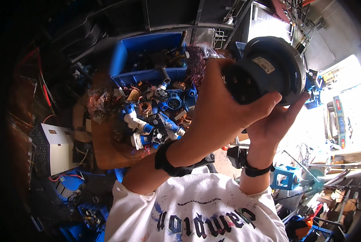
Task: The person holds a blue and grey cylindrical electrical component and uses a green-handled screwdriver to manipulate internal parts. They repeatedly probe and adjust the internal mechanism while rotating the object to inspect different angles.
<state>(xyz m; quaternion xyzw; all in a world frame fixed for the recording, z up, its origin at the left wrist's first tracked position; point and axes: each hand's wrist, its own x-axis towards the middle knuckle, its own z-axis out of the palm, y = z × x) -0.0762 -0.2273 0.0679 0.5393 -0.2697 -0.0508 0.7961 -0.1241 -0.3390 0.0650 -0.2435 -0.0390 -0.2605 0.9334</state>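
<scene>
A large black industrial plug (275, 78) with a wide round collar and a pale label is raised at the upper right. My left hand (237, 97) grips its narrower end, thumb along the underside. From below, my right hand (271, 123) supports the collar, its fingers partly hidden behind the plug. Dark round openings show in the end facing left. Black bands circle both wrists.
Left of my arms lies a heap of blue and white industrial connectors (136, 121), with copper-coloured scraps and wire. Behind it stands a blue bin (148, 72) of dark parts. A white-and-black box (57, 149) sits farther left; a turquoise frame (285, 177) stands at right.
</scene>
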